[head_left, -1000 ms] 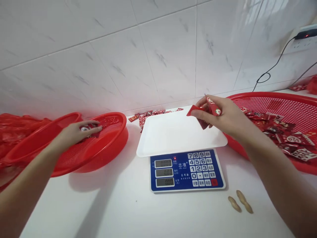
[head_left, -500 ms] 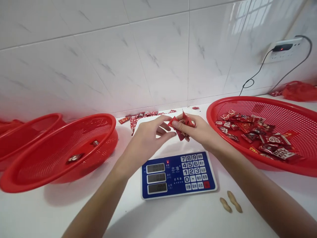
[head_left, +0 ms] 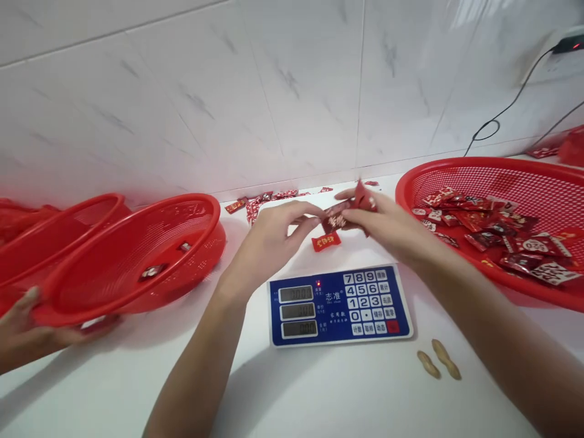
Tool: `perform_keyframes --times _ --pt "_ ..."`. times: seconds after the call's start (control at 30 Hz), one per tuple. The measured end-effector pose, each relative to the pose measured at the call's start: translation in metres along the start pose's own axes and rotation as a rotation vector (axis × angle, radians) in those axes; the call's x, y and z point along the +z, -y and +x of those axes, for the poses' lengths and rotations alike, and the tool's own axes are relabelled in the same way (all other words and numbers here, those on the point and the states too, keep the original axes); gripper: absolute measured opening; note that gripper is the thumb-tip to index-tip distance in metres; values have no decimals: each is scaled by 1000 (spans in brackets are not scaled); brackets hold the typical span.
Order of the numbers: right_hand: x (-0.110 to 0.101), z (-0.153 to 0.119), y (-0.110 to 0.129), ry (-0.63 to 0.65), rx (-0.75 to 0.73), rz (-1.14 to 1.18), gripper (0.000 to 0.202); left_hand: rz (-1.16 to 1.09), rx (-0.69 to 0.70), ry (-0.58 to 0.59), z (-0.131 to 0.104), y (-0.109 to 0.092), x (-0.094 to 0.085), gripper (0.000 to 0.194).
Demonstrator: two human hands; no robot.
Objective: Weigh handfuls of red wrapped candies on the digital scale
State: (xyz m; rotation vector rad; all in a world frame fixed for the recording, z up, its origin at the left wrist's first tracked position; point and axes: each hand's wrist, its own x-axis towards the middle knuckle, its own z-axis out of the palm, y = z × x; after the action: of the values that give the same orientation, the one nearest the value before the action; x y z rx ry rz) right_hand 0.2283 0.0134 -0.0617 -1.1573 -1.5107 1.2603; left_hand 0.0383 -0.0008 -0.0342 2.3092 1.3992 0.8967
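Your right hand [head_left: 387, 220]: gripping red packets [head_left: 336, 221] over the white pan [head_left: 294, 260]. Your left hand [head_left: 277, 236]: fingertips at their edge, grip unclear. Loose packet [head_left: 326, 242]: just below, over the pan.

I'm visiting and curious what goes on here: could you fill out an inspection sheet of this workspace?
Surface: white tabletop.
Job's things: digital scale, a red packet on or just above its white tray; wrapped candies in the right red basket.
Clutter: two peanuts beside the scale; scattered packets near the wall.
Hands: right hand grips dark-red packets; left hand has fingertips at them, grip unclear; another person's hand is at a left red basket.
Cables: black cables by the wall, one looped.
Surroundings: marble-patterned tile wall; plugged-in adapter.
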Motion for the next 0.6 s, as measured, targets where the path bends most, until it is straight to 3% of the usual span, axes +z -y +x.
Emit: perform_keyframes --times 0.17,0.23,0.37,0.43,0.6 --pt "-12 -6 21 -247 -40 30 30 31 16 181 -3 0 -5 27" --pt "-16 -6 21 -297 -76 28 32 -10 -25 174 -3 1 -2 27" --pt "-12 -6 14 -150 -123 156 31 -319 -62 36 0 2 9 35" --pt "-8 -8 12 -68 -174 144 32 -469 -55 -6 2 3 15 30" --pt "-6 -10 12 -52 -222 31 29 -395 19 -84 5 4 19 13"
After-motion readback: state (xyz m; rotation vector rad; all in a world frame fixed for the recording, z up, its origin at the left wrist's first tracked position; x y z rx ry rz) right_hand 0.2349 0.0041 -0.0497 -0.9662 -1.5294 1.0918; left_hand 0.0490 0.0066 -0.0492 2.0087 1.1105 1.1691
